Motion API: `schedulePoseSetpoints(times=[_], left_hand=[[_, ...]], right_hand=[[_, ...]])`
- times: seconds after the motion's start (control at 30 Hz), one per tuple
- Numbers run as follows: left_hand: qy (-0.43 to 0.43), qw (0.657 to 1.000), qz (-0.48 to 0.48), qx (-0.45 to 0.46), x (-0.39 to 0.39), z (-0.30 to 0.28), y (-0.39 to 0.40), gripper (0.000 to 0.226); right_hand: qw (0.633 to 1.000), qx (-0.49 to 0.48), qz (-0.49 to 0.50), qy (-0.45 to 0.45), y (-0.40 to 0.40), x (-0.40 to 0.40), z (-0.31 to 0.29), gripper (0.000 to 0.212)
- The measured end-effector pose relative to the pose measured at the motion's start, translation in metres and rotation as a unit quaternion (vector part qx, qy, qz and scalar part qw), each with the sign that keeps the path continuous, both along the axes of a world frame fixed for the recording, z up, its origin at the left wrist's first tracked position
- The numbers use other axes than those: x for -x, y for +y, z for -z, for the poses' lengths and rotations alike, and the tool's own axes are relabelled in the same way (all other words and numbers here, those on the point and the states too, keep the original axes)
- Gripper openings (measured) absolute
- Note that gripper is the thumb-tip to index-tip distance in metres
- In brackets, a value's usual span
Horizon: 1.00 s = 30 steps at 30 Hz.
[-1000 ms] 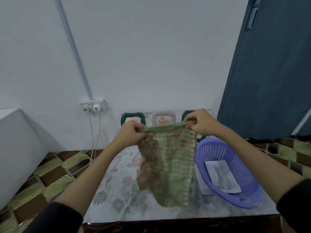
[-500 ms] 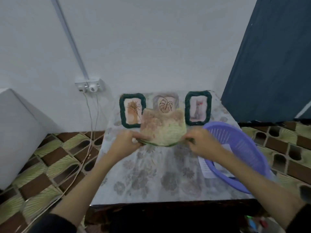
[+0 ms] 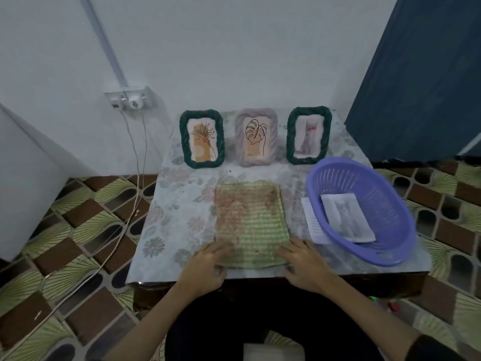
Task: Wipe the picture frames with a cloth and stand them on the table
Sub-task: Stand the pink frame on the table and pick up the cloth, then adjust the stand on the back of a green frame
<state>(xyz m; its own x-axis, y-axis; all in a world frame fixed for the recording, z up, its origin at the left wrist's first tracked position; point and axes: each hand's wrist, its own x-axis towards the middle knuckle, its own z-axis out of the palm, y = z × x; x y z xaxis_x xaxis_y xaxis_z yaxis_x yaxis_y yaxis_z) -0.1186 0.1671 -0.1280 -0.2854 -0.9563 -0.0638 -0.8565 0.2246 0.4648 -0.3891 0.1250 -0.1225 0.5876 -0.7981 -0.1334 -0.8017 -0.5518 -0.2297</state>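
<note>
Head view: a green striped cloth point(image 3: 250, 222), blotched with reddish stains, is being held flat on the flower-patterned bench point(image 3: 179, 217). Its near corners are being gripped by the two hands, the left hand point(image 3: 207, 267) at the near left corner and the right hand point(image 3: 303, 264) at the near right corner, fingers curled over the cloth's edge, the hands kept apart by the cloth's width. Beyond the cloth, three picture frames are being shown upright in a row along the bench's far edge by the wall: a dark green frame point(image 3: 202, 138) with a plant drawing beyond and to the cloth's left, a pale lilac frame point(image 3: 256, 136) with a leaf drawing straight beyond it, and a second green frame point(image 3: 309, 134) with a cat picture beyond and to its right. To the right of the cloth a purple basket point(image 3: 390, 246) is being seen holding a printed cat picture point(image 3: 347, 217), with a white sheet of paper point(image 3: 313, 222) partly tucked beneath the basket, between it and the cloth.
</note>
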Motion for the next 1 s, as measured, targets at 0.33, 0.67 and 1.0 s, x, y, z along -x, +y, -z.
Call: schedulePoseSetpoints(times=[0.33,0.67,1.0], left_hand=[[0.134,0.988,-0.072,0.039,0.062,-0.095,-0.159,0.037],[0.266,0.953,-0.125,-0.072,0.168,-0.078,-0.311,0.049],[0.321,0.921,-0.218,-0.038,0.194,-0.037,-0.349,0.05]], right_hand=[[0.973,0.124,0.146,-0.126,-0.137,0.015,-0.103,0.042],[0.871,-0.096,0.417,-0.242,-0.297,0.096,-0.072,0.076],[0.82,-0.221,0.399,-0.346,-0.325,0.098,-0.052,0.063]])
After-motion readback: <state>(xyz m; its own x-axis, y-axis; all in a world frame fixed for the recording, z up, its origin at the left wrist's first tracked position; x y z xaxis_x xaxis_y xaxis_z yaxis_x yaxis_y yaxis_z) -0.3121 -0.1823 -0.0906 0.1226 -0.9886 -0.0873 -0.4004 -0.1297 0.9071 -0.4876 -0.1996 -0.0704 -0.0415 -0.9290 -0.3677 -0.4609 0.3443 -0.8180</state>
